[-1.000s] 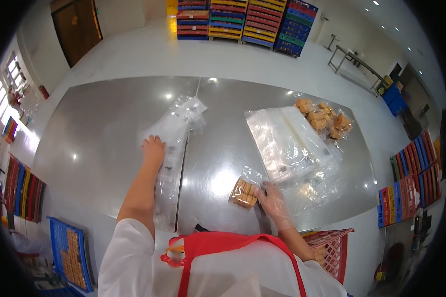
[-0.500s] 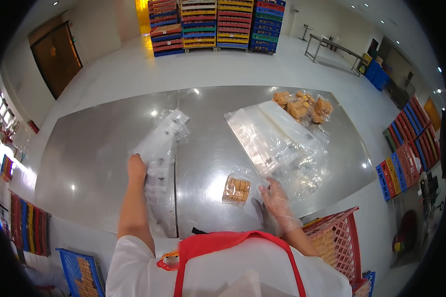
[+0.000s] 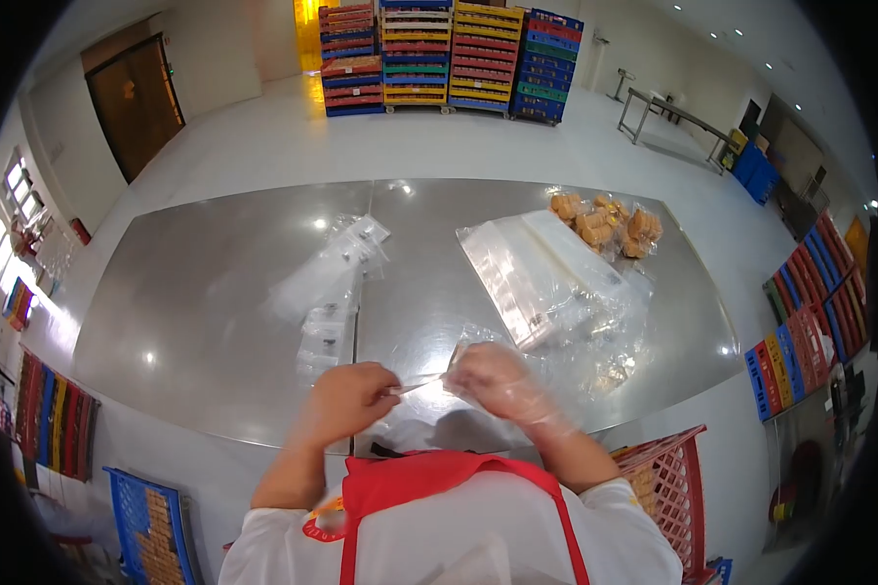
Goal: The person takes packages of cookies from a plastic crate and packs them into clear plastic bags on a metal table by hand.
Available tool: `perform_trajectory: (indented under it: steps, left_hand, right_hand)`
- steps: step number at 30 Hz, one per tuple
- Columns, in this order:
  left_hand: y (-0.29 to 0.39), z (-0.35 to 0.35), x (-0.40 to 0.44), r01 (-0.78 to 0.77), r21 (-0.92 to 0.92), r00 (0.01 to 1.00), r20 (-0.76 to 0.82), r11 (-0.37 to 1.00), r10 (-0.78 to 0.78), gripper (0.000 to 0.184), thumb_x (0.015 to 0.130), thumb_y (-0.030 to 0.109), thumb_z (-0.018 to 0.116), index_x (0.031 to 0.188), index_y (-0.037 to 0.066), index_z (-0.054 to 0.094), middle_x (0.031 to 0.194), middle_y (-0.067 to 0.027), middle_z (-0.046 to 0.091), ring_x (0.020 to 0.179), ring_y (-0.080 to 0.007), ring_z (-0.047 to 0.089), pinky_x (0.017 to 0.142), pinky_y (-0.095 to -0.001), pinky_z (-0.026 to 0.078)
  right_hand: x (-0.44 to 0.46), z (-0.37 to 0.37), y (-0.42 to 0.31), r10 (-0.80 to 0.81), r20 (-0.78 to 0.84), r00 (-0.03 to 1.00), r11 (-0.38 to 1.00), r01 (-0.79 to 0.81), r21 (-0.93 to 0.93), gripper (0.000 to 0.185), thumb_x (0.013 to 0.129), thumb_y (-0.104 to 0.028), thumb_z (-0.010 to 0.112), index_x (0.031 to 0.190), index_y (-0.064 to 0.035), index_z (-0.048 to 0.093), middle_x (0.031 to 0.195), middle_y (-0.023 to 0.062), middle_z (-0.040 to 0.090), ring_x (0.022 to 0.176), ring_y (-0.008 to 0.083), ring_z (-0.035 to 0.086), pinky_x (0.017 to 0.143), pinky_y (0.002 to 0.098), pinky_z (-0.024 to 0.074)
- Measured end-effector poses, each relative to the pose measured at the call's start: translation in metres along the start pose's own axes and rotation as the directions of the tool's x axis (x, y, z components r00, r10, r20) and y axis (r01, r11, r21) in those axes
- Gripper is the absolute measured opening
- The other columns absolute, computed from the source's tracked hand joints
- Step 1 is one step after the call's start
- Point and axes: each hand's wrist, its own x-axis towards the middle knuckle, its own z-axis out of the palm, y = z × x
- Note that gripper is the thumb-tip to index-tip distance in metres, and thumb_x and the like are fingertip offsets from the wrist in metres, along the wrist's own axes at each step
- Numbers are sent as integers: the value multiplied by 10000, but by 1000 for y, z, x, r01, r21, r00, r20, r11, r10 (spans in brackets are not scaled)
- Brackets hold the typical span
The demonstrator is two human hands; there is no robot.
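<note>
In front of my chest, my left hand (image 3: 361,395) and my gloved right hand (image 3: 498,380) pinch a clear plastic bag (image 3: 421,381) stretched between them. The fingers of both hands are closed, and the right one is slightly blurred. Behind the right hand a bit of clear wrapper (image 3: 471,336) shows; the biscuit pack there is hidden. Small clear bags (image 3: 324,336) lie in an overlapping row beyond my left hand, with more clear bags (image 3: 361,239) farther up. A stack of large clear bags (image 3: 527,273) lies beyond my right hand.
Bagged biscuits (image 3: 600,224) sit at the far right of the steel table (image 3: 195,292). A red crate (image 3: 668,487) stands close by my right elbow, a blue crate (image 3: 151,526) at lower left. Stacked crates (image 3: 415,58) rise across the floor.
My left hand has come from the small bags to the middle with a clear bag. My right hand has moved left to meet it, covering the biscuit pack. The view has shifted slightly.
</note>
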Motion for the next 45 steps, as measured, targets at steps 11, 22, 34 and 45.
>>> perform_trajectory:
  steps: [11,22,34,45]
  left_hand:
    - [0,66,38,-97,-966,875,-198,240,-441,131,961,148,639,907,30,623,749,-17,571,696,-105,564,633,-233,453]
    - [15,77,72,-52,-726,829,-414,686,-375,383,1042,264,500,773,-5,541,612,-25,444,604,-114,380,550,-300,359]
    - [12,37,65,12,-993,996,2,113,-91,358,976,332,553,794,25,525,816,-90,505,647,-246,590,564,-361,465]
    - [19,33,60,-109,-984,994,-111,142,-10,211,966,198,566,868,12,546,873,-76,533,733,-210,604,644,-330,494]
  right_hand:
    - [14,38,-30,500,-133,856,586,-221,779,206,1020,-159,546,898,2,587,825,32,598,727,121,572,652,265,475]
    - [22,-6,-35,165,-8,986,799,-129,588,194,924,-161,655,838,12,641,763,83,578,734,207,549,691,335,451]
    - [31,-42,-31,123,-300,946,990,-94,109,28,880,-37,625,877,-9,626,816,130,592,785,335,574,707,416,455]
    - [45,-53,-31,24,-326,945,988,28,154,31,862,-28,637,843,-11,619,801,124,579,804,338,569,709,420,454]
